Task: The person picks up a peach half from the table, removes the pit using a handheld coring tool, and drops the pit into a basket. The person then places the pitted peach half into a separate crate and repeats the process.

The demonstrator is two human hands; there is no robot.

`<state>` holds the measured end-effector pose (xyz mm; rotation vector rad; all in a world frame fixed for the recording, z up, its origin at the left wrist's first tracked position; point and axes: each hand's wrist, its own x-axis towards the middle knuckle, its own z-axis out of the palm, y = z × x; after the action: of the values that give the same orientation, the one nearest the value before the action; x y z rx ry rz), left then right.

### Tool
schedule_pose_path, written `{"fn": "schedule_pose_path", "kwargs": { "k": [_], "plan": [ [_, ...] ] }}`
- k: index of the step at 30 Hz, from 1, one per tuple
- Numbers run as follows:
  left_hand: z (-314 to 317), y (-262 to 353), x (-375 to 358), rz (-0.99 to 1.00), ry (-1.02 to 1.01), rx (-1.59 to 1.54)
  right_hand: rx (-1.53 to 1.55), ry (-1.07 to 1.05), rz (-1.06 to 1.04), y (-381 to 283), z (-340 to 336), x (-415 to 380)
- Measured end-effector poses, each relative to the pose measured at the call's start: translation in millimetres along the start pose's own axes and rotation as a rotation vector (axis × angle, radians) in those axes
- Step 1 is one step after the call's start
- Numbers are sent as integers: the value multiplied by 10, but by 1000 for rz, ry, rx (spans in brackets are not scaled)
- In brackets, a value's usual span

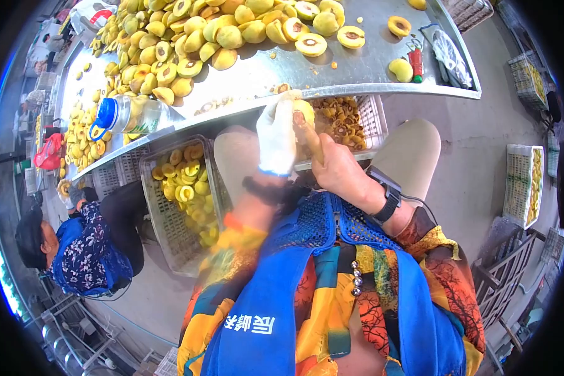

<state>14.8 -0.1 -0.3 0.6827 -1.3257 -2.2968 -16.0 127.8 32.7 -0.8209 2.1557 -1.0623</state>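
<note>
My left hand (277, 138), in a white glove, is closed around a yellow peach half (304, 111) just below the table's near edge. My bare right hand (344, 172) meets the peach from the right, its fingers curled and pointing to the cut side. Whatever is in its grip is blurred, and I cannot make it out. Under both hands stands a white crate (375, 119) containing brown pit pieces (341, 122). On the metal table (351, 72) above, a heap of halved yellow peaches (194, 31) spreads out to the left.
A blue-capped plastic bottle (141, 114) lies on the table edge. A red-handled tool (415, 61) and a clear plastic bag (448, 56) lie at the right. A crate (153, 219) of peach halves stands by my left knee. A co-worker (91, 250) sits at the left; fruit crates (521, 188) stand right.
</note>
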Motion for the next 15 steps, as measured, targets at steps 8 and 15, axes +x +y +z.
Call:
{"fn": "schedule_pose_path", "kwargs": {
  "k": [8,15],
  "plan": [
    [115,262,21,-254,56,-22,82,-3,-172,223,62,55],
    [59,22,46,-57,7,63,777,-474,353,177,-141,35]
  ]
}}
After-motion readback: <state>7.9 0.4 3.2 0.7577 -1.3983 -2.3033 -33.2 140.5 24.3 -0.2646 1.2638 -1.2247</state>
